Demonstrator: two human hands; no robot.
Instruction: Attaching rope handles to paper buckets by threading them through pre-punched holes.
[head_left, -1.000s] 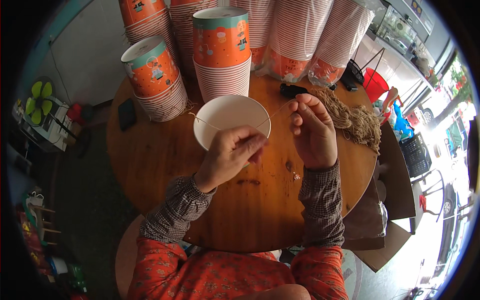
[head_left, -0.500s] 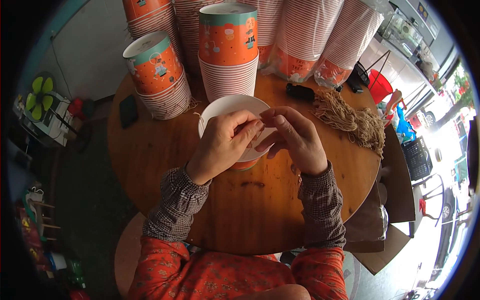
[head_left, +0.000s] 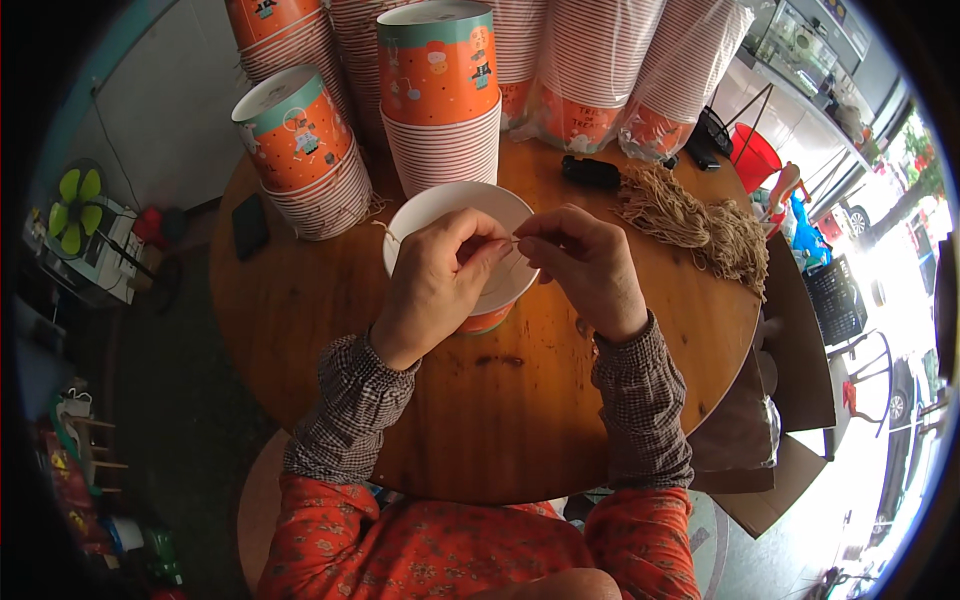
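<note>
Left hand and right hand both pinch thin twine over paper bucket's 3 o'clock side; fingertip-only grip risks slippage.

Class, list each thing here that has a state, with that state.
Left hand, pinching thin string
Right hand, apparently pinching it too
White tub, upright, open
Middle cup stack, nested, upside down
Bagged cups, nested, upright, in clear plastic
Twine bundle, lying down, strands loose
Red bucket, open-topped
Green fan, apparently not spinning
</note>
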